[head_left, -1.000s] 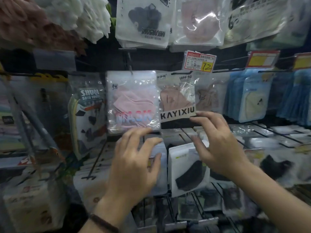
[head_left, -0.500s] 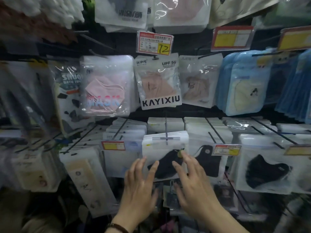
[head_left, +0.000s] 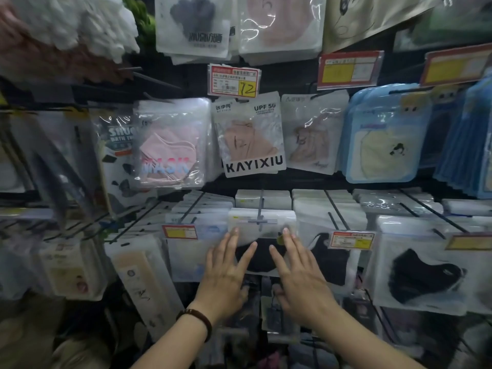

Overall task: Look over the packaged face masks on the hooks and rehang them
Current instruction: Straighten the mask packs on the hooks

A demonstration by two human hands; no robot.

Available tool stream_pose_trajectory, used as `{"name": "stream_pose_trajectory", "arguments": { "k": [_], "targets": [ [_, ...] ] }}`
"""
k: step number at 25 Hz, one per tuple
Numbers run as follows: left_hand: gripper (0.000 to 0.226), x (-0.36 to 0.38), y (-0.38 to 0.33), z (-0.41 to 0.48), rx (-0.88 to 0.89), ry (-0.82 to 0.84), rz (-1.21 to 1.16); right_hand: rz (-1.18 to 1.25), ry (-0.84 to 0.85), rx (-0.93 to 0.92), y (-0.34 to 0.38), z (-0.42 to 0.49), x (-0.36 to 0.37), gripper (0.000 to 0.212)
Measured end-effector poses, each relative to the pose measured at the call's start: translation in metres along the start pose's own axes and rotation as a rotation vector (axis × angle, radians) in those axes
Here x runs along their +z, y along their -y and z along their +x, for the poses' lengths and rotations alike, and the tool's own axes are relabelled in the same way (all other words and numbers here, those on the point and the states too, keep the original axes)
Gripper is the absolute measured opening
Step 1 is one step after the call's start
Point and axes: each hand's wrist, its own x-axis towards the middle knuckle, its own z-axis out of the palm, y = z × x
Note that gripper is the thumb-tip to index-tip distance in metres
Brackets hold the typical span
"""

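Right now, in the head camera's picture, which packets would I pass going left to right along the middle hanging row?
pink mask packet → KAYIXIU packet → clear packet with a tan mask → blue packet with a cream mask

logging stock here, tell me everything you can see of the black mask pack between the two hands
The black mask pack is a glossy clear plastic pouch with a white top strip, a black mask showing inside. It hangs upright at the front of a metal hook in the lower row, similar packs behind it. The left hand and right hand lie flat on its front, fingers straight, one at each side.
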Motion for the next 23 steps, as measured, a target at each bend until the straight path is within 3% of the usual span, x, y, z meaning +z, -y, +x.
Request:
{"name": "stream_pose_trajectory", "arguments": {
  "k": [7,23],
  "targets": [
    [0.102,-0.013,-0.001,0.036,-0.056,0.151,0.063,-0.078,0.127,0.06,0.0,0.028,-0.013,0.088],
    [0.092,-0.02,0.006,0.067,-0.012,0.153,0.045,-0.088,0.181,0.116,-0.009,0.064,-0.017,0.088]
  ]
}}
